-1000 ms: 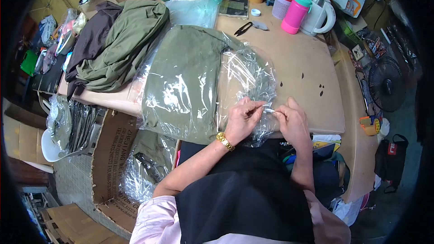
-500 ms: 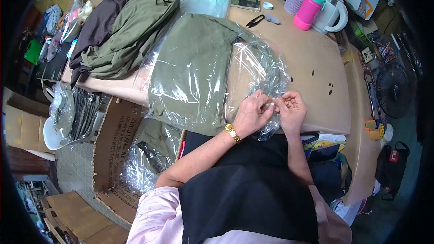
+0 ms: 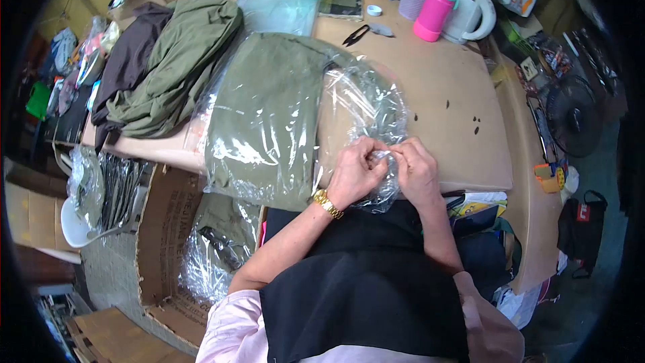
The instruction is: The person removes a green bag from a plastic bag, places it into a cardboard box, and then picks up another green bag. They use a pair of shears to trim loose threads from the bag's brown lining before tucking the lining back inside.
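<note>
A clear plastic bag lies on the cardboard-topped table with a folded olive-green garment inside it. My left hand, wearing a gold watch at the wrist, pinches the gathered edge of the bag near the table's front. Close against it, my right hand pinches the same plastic with thumb and fingertips. The fingertips of both hands meet over the crumpled film, and fine detail between them is hidden. A narrow green part of the garment curves through the bag above my hands.
Loose olive cloth and dark cloth lie at the left. Small black scissors, a pink bottle and a kettle stand or lie at the back. Below left, an open cardboard box holds bagged garments.
The whole view has shifted, with table items appearing further left. My right hand has turned inward and its fingers have drawn closer to my left hand; both still pinch the bag.
</note>
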{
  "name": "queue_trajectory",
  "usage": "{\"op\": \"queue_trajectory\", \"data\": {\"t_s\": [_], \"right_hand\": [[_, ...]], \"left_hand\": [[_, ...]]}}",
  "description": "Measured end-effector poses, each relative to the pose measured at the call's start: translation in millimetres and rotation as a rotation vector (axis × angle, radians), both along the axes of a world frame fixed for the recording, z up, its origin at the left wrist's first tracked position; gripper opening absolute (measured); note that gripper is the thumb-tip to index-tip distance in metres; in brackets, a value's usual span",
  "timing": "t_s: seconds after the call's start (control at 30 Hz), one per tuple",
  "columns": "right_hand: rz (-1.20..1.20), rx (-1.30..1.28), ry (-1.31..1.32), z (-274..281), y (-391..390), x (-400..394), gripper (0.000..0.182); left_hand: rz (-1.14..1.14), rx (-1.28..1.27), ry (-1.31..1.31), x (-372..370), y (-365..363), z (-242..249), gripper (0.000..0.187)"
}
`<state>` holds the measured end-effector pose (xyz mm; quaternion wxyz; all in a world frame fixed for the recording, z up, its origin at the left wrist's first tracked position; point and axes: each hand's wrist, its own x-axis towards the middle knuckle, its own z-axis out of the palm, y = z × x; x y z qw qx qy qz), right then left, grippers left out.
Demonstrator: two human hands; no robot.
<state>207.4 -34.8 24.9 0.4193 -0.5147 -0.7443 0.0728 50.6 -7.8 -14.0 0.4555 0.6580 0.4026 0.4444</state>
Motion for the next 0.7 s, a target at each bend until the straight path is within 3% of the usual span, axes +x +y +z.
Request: {"op": "queue_trajectory", "data": {"t_s": [0.17, 0.23, 0.27, 0.3, 0.37, 0.4, 0.5, 0.6, 0.7], "right_hand": [[0.082, -0.247, 0.057, 0, 1, 19, 0.005], [0.216, -0.730, 0.501, -6, 9, 30, 0.010], [0.293, -0.776, 0.605, -7, 10, 36, 0.013], [0.283, -0.762, 0.609, -3, 8, 36, 0.013], [0.285, -0.861, 0.709, 3, 6, 33, 0.013], [0.316, -0.902, 0.770, 1, 6, 35, 0.012], [0.346, -0.942, 0.847, -3, 8, 37, 0.011], [0.443, -0.946, 0.929, -2, 7, 43, 0.012], [0.438, -0.899, 0.872, 0, 7, 40, 0.013]], "left_hand": [[0.013, -0.038, -0.105, 0, 1, 0, 0.035], [-0.011, -0.019, -0.059, -1, -3, 8, 0.037], [-0.006, 0.100, -0.151, -1, -5, 12, 0.037], [-0.021, 0.109, -0.151, -1, -8, 20, 0.037], [0.001, 0.466, 0.019, -5, -15, 33, 0.040], [-0.025, 0.433, 0.123, -8, -17, 39, 0.034], [0.018, 0.596, 0.121, -4, -12, 35, 0.030], [0.031, 0.582, 0.069, -6, -11, 34, 0.022], [0.045, 0.596, 0.047, -3, -10, 34, 0.021]]}}
